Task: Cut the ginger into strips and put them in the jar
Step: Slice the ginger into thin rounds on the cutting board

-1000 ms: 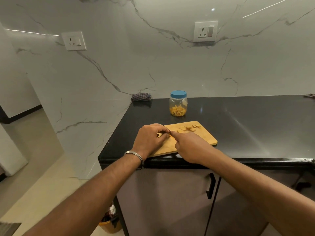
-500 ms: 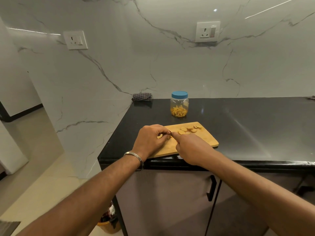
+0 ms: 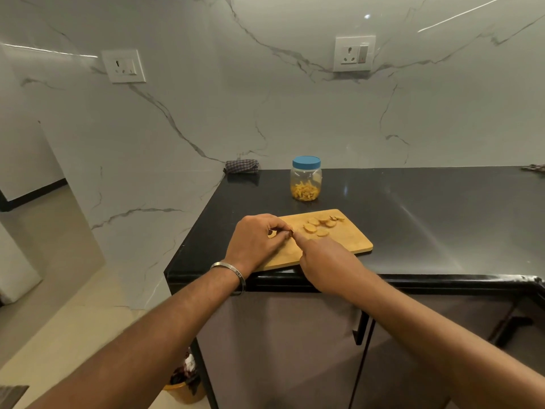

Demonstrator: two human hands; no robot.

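A wooden cutting board [image 3: 348, 240] lies at the counter's near left corner. Several round ginger slices [image 3: 320, 225] lie on its far part. My left hand [image 3: 256, 242] is curled over the board's left part and pinches a small ginger piece [image 3: 272, 233] at its fingertips. My right hand [image 3: 324, 262] lies beside it, index finger stretched to the left fingertips. A dark thin tip [image 3: 291, 231] shows there, seemingly a small knife in its grip; the rest is hidden. Behind the board stands the clear jar [image 3: 306, 183], its blue lid on and ginger strips inside.
The black counter [image 3: 427, 219] runs off to the right, its front edge just under my wrists. A checked cloth [image 3: 241, 166] lies at the back left corner. Marble wall with two sockets behind. A yellow bin [image 3: 184, 388] sits on the floor below left.
Both hands stay at the same spot on the board, fingertips together; only small finger shifts. Jar and slices have not moved.
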